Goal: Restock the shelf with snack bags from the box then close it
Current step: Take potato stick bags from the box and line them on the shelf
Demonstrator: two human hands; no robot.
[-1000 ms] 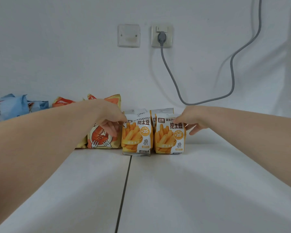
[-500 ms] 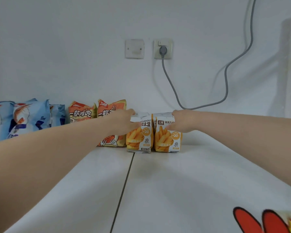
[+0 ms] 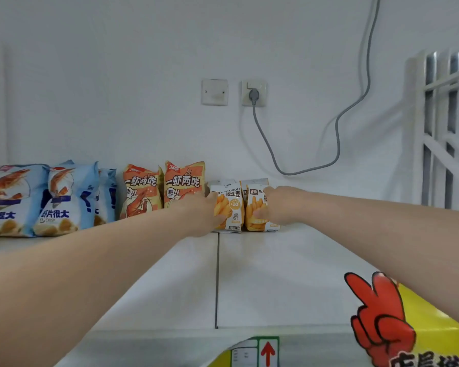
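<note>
Both hands have slid from the top edges of the two front packets down onto their sides, and more of the box now shows in the lower right of the frame. Item: left hand (image 3: 204, 215), fingers curled round the left side of the left fries bag (image 3: 231, 207), thumb over its lower front; how firm the hold is cannot be told. Item: right hand (image 3: 280, 205), fingers wrapped over the right half of the right fries bag (image 3: 252, 217), holding it. Both packets stand upright and touching at centre frame, on the white shelf (image 3: 263, 274) close to the wall, with two more fries bags (image 3: 252, 181) directly behind them. Left of centre: two orange shrimp bags (image 3: 184, 184), the nearer just beside the left fries bag; far left: blue shrimp bags (image 3: 66, 197) in a row. Lower right corner: yellow box (image 3: 435, 327) with a red printed figure; its flaps and contents are out of view. Upper centre: wall socket (image 3: 253, 92) with a grey cable (image 3: 337, 128) running up to the right. Step in hand, by judgement: seating and squaring this pair in the row. Next move likely calls for letting go without tipping the packets, then reaching down to the box, either for further stock or to close it.
</note>
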